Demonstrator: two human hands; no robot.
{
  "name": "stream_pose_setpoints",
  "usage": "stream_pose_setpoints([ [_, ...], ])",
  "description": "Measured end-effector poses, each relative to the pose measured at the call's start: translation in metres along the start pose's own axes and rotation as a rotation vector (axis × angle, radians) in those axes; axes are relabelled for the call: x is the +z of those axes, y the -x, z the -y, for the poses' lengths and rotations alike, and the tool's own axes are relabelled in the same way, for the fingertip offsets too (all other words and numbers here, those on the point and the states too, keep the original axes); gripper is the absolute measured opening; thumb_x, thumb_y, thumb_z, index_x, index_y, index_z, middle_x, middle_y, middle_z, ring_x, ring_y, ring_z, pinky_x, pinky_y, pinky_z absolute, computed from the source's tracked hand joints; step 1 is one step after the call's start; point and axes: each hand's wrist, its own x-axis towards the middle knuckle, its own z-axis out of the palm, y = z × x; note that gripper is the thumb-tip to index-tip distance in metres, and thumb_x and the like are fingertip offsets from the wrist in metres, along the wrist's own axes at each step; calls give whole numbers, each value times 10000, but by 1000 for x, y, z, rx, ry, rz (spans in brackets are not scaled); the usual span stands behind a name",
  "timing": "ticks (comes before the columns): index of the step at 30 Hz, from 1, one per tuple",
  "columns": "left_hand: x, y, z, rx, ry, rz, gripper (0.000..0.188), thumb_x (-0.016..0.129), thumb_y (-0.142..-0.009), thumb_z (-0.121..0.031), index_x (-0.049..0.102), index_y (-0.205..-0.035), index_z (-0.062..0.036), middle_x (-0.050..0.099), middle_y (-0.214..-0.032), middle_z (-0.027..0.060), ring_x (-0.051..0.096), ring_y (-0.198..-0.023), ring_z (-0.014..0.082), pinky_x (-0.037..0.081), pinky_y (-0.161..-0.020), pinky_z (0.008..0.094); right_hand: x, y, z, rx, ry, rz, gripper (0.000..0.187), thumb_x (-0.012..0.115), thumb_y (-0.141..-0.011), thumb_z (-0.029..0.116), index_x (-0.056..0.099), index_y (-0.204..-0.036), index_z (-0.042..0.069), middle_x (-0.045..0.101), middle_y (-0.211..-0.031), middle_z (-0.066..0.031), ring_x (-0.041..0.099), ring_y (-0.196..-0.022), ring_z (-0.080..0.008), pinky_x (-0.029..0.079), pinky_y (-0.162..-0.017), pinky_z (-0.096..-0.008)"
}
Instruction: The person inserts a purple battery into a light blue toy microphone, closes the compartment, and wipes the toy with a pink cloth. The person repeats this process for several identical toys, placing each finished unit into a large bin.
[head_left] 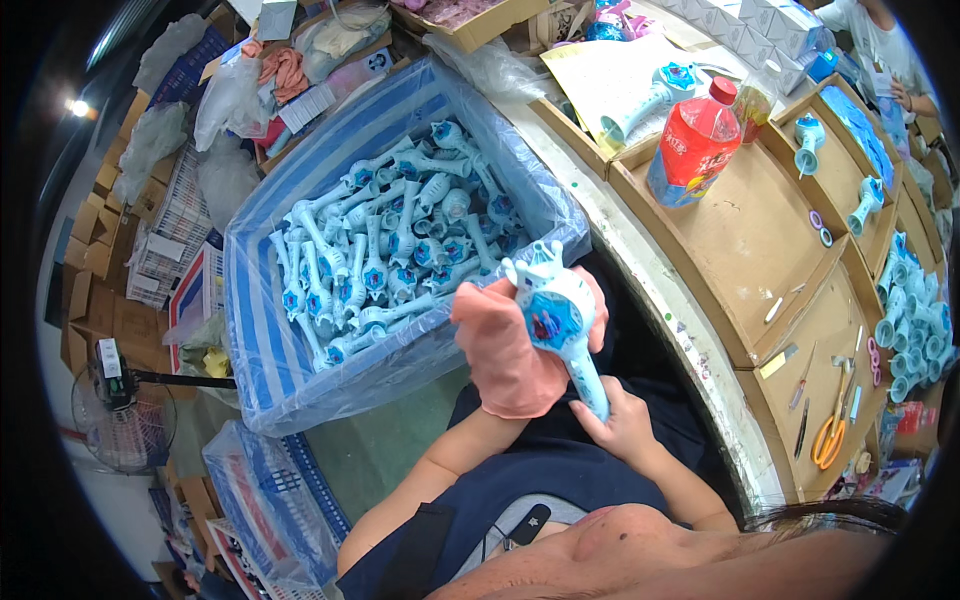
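Note:
A light-blue toy wand (pixel 556 310) with a crown-shaped top and a dark-blue star emblem is held up before my body. Its handle end is gripped by my right hand (pixel 622 425), thumb along the side. A pink cloth (pixel 505 355) drapes over my left hand (pixel 492 428) and hides its fingers; through it, the hand clasps the wand's head from behind. Many similar wands (pixel 375 270) lie piled in a large blue-and-white striped bin (pixel 260 350), lined with clear plastic, beyond my left hand.
On the right, the workbench (pixel 660 290) carries cardboard trays (pixel 720 270), a red-labelled bottle (pixel 695 145), orange-handled scissors (pixel 832 430) and small tools. More wand parts (pixel 915 320) stand at the far right. A fan (pixel 120 420) stands at the left; another person's hand (pixel 915 100) shows at upper right.

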Motion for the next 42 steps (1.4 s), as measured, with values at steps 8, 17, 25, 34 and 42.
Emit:
stream_pose_setpoints([
  [8, 3, 11, 9, -186, 515, 117, 627, 466, -916, -666, 436, -1130, -77, 594, -940, 163, 582, -768, 228, 475, -654, 316, -24, -47, 22, -72, -25, -157, 311, 798, -753, 299, 619, -842, 60, 594, -728, -89, 624, -618, -258, 496, -560, -333],
  [17, -4, 22, 17, -197, 498, -102, 602, 414, -994, -554, 483, -1245, -12, 624, -1120, 175, 651, -994, 308, 552, -880, 403, -26, -71, 31, -490, 171, -265, 335, 828, -738, 203, 551, -851, 52, 529, -743, -98, 512, -560, -229, 440, -503, -325],
  [25, -5, 19, 14, -228, 438, 6, 490, 458, -984, -551, 363, -1249, -150, 600, -1124, 146, 651, -962, 274, 536, -868, 398, -32, -66, 35, -481, 106, -274, 167, 741, -805, 87, 584, -819, 34, 575, -785, -122, 583, -646, -269, 488, -578, -344],
  [34, -4, 23, 4, -184, 382, 42, 340, 410, -1042, -398, 396, -1256, -134, 487, -1216, 13, 512, -1079, 133, 463, -926, 313, -51, -84, 10, -189, 136, -674, 225, 648, -842, -11, 636, -1065, 19, 579, -996, -172, 609, -816, -336, 504, -665, -372],
  [42, -23, 26, 50, 30, -777, 192, 504, 569, -975, -200, 341, -1393, -32, 526, -1183, 89, 550, -1052, 193, 445, -932, 310, -34, -70, 19, 31, -528, -152, 794, 745, -837, 197, 309, -1470, -3, 514, -1304, -177, 511, -1193, -209, 413, -1007, -335],
])
